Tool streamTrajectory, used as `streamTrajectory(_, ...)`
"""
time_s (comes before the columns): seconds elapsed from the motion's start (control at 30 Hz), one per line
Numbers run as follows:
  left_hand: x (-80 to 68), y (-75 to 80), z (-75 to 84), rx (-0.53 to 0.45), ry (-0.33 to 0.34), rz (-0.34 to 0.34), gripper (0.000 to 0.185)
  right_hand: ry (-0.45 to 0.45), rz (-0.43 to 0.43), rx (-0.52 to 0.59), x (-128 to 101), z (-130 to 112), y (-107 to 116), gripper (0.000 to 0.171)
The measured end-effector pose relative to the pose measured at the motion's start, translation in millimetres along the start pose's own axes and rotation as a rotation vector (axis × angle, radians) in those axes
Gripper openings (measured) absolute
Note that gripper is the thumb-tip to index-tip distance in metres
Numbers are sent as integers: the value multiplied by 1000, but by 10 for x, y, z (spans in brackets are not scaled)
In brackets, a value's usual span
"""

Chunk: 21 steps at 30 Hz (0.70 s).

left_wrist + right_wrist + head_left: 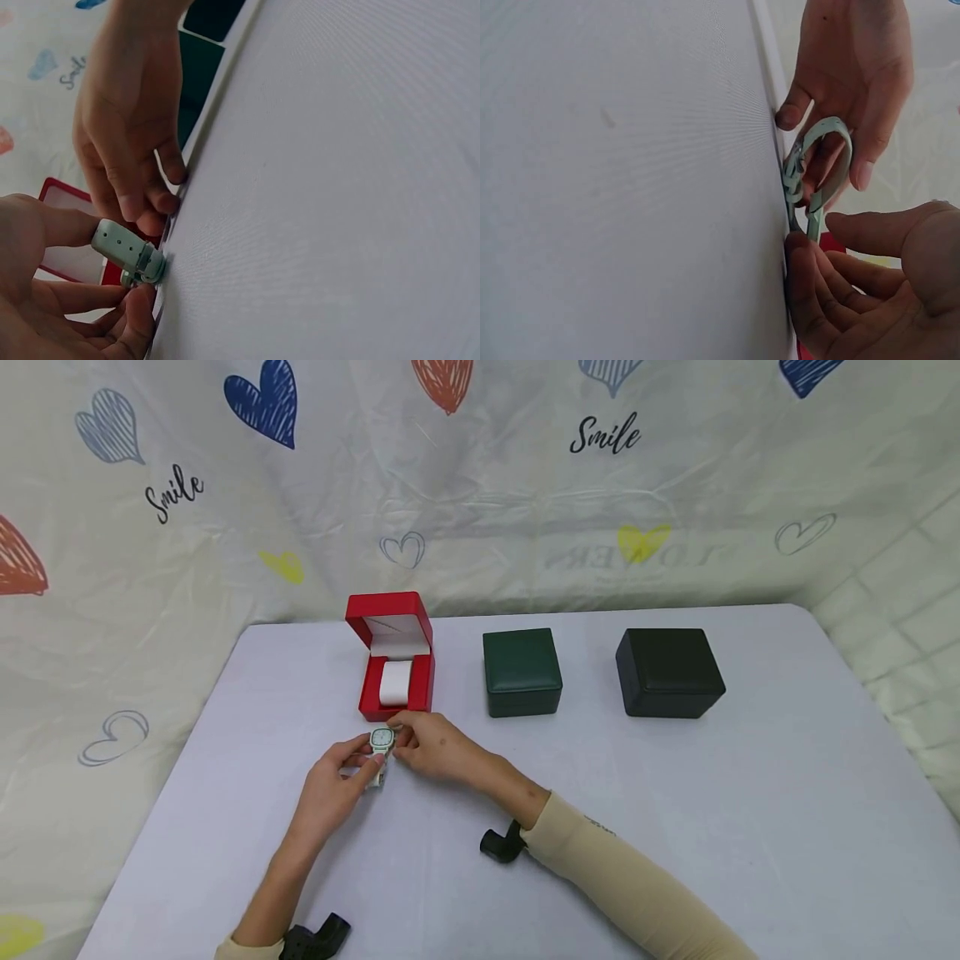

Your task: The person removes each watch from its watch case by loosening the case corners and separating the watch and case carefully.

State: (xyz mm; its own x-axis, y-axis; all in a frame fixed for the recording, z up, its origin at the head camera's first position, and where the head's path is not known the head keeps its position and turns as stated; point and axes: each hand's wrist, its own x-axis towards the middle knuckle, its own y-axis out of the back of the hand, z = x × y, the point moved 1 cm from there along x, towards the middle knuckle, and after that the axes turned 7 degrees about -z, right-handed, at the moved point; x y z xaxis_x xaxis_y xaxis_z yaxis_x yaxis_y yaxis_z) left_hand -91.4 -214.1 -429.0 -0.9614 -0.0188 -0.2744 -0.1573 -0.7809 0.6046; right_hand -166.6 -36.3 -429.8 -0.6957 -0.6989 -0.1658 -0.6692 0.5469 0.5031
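Observation:
A pale green wristwatch (382,739) is held just above the table in front of the open red watch box (420,681), its dial facing up. My left hand (335,783) pinches it by the strap between thumb and fingers. In the left wrist view the strap (120,244) shows its holes and is closed into a loop. My right hand (438,747) is at the watch's right side with loosely bent fingers, a fingertip at the watch's edge. Whether that fingertip touches is hard to tell. The box's white cushion (395,682) sits inside it.
A closed dark green box (522,672) stands right of the red one, and a closed black box (670,672) farther right. All are along the back of the white-covered table (712,827). Behind hangs a curtain (487,485) printed with hearts.

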Motion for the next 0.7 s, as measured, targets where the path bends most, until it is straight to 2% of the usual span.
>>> streamTrajectory(0.33, 10, -10, -11, -7, 3, -16, 55, -2, 23, 4, -102, -8, 151, 32)
streamTrajectory(0.7, -11, 40, 40, -8, -19, 2, 51, 53, 157, -13, -271, -62, 396, 28)
